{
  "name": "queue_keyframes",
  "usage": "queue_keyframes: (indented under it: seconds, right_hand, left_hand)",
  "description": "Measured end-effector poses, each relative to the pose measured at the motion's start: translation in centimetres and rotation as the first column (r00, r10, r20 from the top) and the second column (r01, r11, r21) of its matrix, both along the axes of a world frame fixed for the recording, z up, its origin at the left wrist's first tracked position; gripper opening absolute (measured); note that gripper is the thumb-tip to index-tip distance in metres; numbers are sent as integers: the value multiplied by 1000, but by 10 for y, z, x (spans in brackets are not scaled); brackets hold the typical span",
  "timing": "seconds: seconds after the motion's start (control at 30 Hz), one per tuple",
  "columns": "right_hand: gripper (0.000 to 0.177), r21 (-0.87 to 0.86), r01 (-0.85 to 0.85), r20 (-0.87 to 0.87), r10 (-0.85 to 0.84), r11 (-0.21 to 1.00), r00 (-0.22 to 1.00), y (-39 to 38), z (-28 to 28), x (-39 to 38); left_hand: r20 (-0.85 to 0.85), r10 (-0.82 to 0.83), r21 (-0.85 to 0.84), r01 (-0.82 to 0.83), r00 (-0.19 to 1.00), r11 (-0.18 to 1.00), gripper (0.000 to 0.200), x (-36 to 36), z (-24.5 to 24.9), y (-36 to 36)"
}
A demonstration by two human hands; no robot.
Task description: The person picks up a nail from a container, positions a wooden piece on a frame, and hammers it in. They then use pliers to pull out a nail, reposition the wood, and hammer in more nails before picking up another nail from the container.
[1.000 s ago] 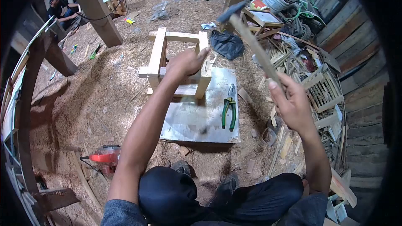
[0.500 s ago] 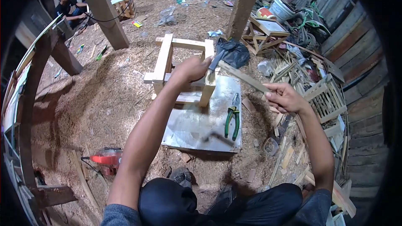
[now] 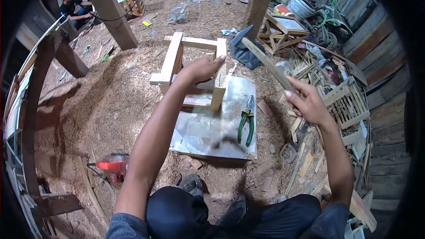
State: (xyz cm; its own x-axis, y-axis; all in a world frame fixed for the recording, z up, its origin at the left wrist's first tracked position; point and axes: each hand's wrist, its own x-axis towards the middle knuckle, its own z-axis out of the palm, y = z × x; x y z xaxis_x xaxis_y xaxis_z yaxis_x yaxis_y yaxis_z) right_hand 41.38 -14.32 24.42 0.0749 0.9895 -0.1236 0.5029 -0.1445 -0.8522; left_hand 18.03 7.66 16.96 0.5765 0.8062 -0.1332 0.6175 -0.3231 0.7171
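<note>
My right hand (image 3: 307, 102) is wrapped around the wooden handle of a hammer (image 3: 267, 63). The hammer's dark metal head is raised above and to the right of a small wooden stool frame (image 3: 169, 65). My left hand (image 3: 204, 69) grips this frame near its right corner, with the thumb along the top and the other fingers partly hidden. A nail (image 3: 219, 79) stands up from the wood just beside that hand. The frame rests on a low metal-topped board (image 3: 190, 139). On the same board, to the right, lie pliers with green and black handles (image 3: 246, 126).
A red power tool (image 3: 113, 167) sits on the sawdust at the left. Wood scraps (image 3: 305, 77) and a slatted piece (image 3: 352, 105) are piled at the right. Wooden posts (image 3: 261, 2) stand ahead. Another person (image 3: 76, 9) crouches at the far left.
The hammer has lifted up and to the right, away from the frame's corner, uncovering the nail. My left hand stays at about the same place on the frame.
</note>
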Motion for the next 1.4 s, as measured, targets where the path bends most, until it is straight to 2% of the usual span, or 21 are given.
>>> queue_keyframes:
  seconds: [0.03, 0.1, 0.17, 0.23, 0.3, 0.33, 0.37, 0.4, 0.5, 0.57, 0.63, 0.7, 0.8, 0.83, 0.9, 0.97, 1.03, 1.17, 1.23, 1.3, 1.4]
  right_hand:
    - [48, 53, -39, 3, 39, 998, 999, -6, 4, -7]
    - [46, -65, -51, 98, 57, 997, 994, -11, 18, -16]
    - [44, 331, -393, 519, 182, 858, 835, -13, 11, -14]
    - [43, 251, -280, 436, 150, 927, 887, -18, 32, -36]
    - [42, 17, -191, 391, 170, 981, 904, -18, 47, -46]
    - [42, 17, -191, 394, 169, 981, 903, -18, 47, -47]
    - [42, 127, -200, 413, 131, 972, 901, -18, 45, -48]
    - [41, 233, -211, 428, 95, 949, 899, -17, 44, -49]
    - [42, 240, -198, 455, 69, 950, 888, -21, 39, -55]
    - [43, 149, -279, 561, 152, 949, 814, -25, 39, -53]
    - [44, 276, -245, 510, 75, 929, 857, -26, 42, -58]
    - [44, 380, -238, 539, -5, 894, 842, -27, 50, -66]
    - [43, 42, 30, 437, -45, 999, 898, -26, 71, -80]
    - [43, 45, 31, 438, -48, 998, 898, -26, 60, -73]
    - [43, 387, -248, 564, -15, 888, 826, -31, 23, -55]
    - [41, 383, -181, 528, -54, 906, 847, -40, 18, -67]
    - [36, 119, 124, 226, -149, 985, 963, -48, 16, -80]
    - [33, 197, 226, -68, -217, 954, 974, -43, -12, -92]
    - [33, 132, 252, -59, -247, 959, 967, -35, -9, -92]
    - [34, 94, 235, -8, -235, 967, 972, -29, -11, -89]
    - [33, 159, 275, 1, -278, 948, 961, -26, -17, -94]
  left_hand:
    - [-33, -9, -65, 6, 999, 998, 76, 0, 5, -1]
    - [-61, -15, -131, 7, 998, 991, 71, 1, 1, 7]
    - [-172, -192, 77, 208, 966, 975, 55, 6, -29, 26]
    - [-186, -229, 115, 252, 956, 961, 49, 13, -53, 42]
    - [-200, -263, 160, 296, 944, 942, 43, 14, -53, 41]
    - [-70, -209, 151, 218, 975, 964, 56, 11, -46, 30]
    - [62, -147, 130, 139, 987, 982, 69, 9, -34, 19]
    - [-13, -115, 84, 115, 993, 990, 67, 9, -19, 12]
    - [-66, -56, 12, 56, 996, 998, 64, 1, 1, 10]
    - [-7, -79, 73, 79, 997, 994, 73, -1, -3, 12]
    - [26, -12, 59, 10, 1000, 998, 76, 5, -3, 4]
    - [-72, -21, 101, 28, 997, 995, 78, 9, 3, -3]
    - [-202, -56, 37, 65, 978, 997, 76, 9, 15, -4]
    - [-201, -57, 40, 67, 978, 997, 76, 10, 7, 1]
    - [-69, -36, 189, 48, 997, 981, 82, 14, -21, 11]
    - [-112, -36, 98, 47, 993, 994, 83, 10, -2, 2]
    - [-165, -36, 10, 38, 986, 999, 85, 10, 10, -5]
    - [-135, -108, -164, 85, 985, 983, 93, 6, 15, -9]
    - [-234, -175, -188, 132, 956, 973, 92, 6, 14, 5]
    - [-129, -283, -307, 233, 950, 923, 91, 8, -13, 23]
    - [-274, -322, -354, 217, 906, 910, 89, 12, 12, 18]
